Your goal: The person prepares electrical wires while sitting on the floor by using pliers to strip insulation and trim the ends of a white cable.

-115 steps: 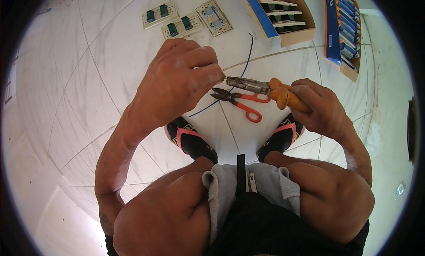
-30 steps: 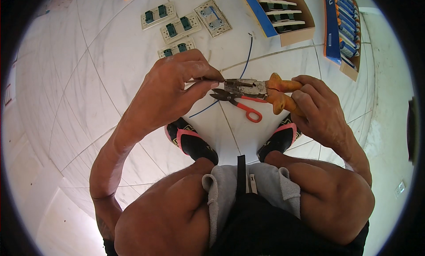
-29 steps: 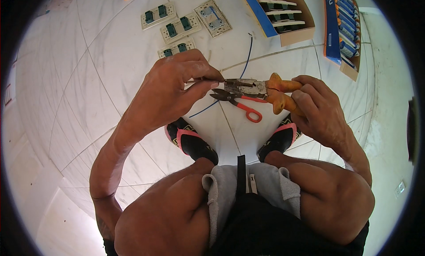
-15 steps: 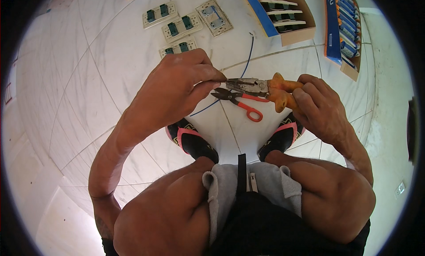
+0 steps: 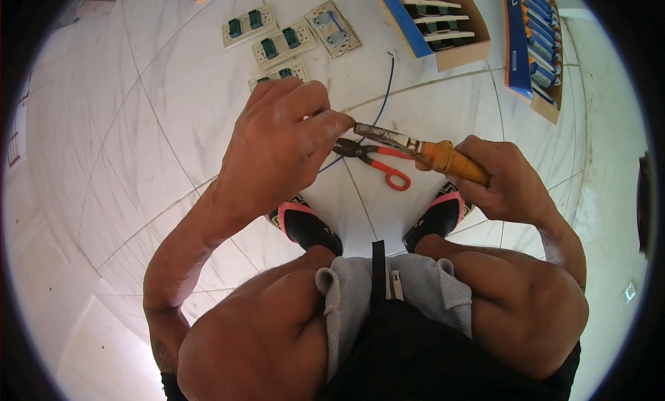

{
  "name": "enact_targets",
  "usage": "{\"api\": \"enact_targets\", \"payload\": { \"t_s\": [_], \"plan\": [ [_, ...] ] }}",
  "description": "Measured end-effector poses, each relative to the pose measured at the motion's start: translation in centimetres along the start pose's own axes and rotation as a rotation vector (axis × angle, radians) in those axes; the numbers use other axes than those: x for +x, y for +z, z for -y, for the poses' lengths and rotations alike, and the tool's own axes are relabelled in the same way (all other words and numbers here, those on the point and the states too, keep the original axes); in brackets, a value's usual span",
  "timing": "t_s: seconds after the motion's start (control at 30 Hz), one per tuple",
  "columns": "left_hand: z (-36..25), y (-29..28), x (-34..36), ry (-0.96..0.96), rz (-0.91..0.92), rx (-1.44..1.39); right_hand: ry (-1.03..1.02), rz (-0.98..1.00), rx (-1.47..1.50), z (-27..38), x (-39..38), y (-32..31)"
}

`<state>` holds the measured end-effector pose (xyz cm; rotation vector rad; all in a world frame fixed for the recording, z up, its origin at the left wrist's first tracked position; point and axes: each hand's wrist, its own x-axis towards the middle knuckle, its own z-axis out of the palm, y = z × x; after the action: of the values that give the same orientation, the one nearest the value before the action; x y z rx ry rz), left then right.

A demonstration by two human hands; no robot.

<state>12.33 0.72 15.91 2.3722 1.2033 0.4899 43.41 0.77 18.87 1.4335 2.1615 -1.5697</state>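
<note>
My right hand [image 5: 504, 176] is wrapped round the orange handles of a pair of pliers [image 5: 433, 153], which lie edge-on with their worn metal jaws pointing left. At the jaw tips, the thumb and forefinger of my left hand [image 5: 280, 141] pinch something small that I cannot make out. Below the jaws, tin snips [image 5: 381, 166] with red handles and dark blades rest on the floor. A blue wire [image 5: 386, 92] curves across the tiles and passes under the snips. Part of it is hidden behind my left hand.
Beyond my left hand lie several white socket plates [image 5: 267, 49] with dark green inserts. A face-down plate [image 5: 355, 46] is beside them. Further right stand a cardboard box [image 5: 471, 56] of plates and a blue box [image 5: 516, 61] of wrapped packs. My slippered feet [image 5: 305, 226] flank the snips.
The pliers have turned from broad side to edge-on, so the two handles now line up. My right hand has rolled with them. The left fingers stay at the jaw tips.
</note>
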Motion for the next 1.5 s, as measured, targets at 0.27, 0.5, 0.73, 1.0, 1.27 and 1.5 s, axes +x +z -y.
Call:
{"api": "enact_targets", "payload": {
  "t_s": [0.27, 0.5, 0.73, 1.0, 1.27, 1.5],
  "plan": [
    [-0.1, -0.3, -0.2, 0.010, 0.006, -0.016, 0.209, 0.256, 0.505, 0.3, 0.2, -1.3],
    [0.1, -0.3, -0.2, 0.010, 0.010, -0.105, 0.093, 0.277, 0.527, -1.4, 0.0, -0.9],
    [0.5, -0.5, -0.1, 0.106, -0.036, -0.062, 0.215, 0.358, 0.655, -0.7, 0.3, -1.3],
    [0.7, -0.2, 0.2, -0.031, 0.047, -0.166, 0.116, 0.295, 0.536, -1.4, 0.3, -0.9],
    [1.0, -1.0, 1.3, -0.035, 0.276, -0.205, 0.003, 0.178, -0.027, 0.9, 0.4, -1.4],
    [1.1, -0.3, 1.5, -0.146, 0.355, -0.294, -0.050, 0.107, -0.153, 0.7, 0.1, -0.4]
  ]
}}
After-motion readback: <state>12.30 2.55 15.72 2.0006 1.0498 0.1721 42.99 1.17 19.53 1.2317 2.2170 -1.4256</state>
